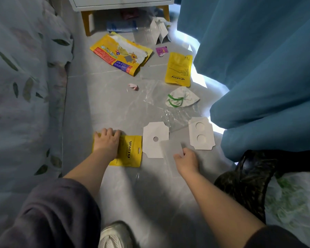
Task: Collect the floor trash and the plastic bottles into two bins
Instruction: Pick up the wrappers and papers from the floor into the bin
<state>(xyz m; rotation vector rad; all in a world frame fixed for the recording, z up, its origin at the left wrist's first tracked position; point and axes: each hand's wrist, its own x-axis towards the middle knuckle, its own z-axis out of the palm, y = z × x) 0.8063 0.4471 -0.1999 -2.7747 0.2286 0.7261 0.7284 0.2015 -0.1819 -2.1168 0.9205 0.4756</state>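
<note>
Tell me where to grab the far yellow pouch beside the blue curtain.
Probably pinch the far yellow pouch at its near short edge, reaching in from the near side. It lies flat on the tile floor, lengthwise away from the person, and the blue curtain crowds its right side.

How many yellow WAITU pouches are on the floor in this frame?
2. The near pouch lies under the left hand; the far pouch lies beside the blue curtain. Others could be hidden under the curtain.
</note>
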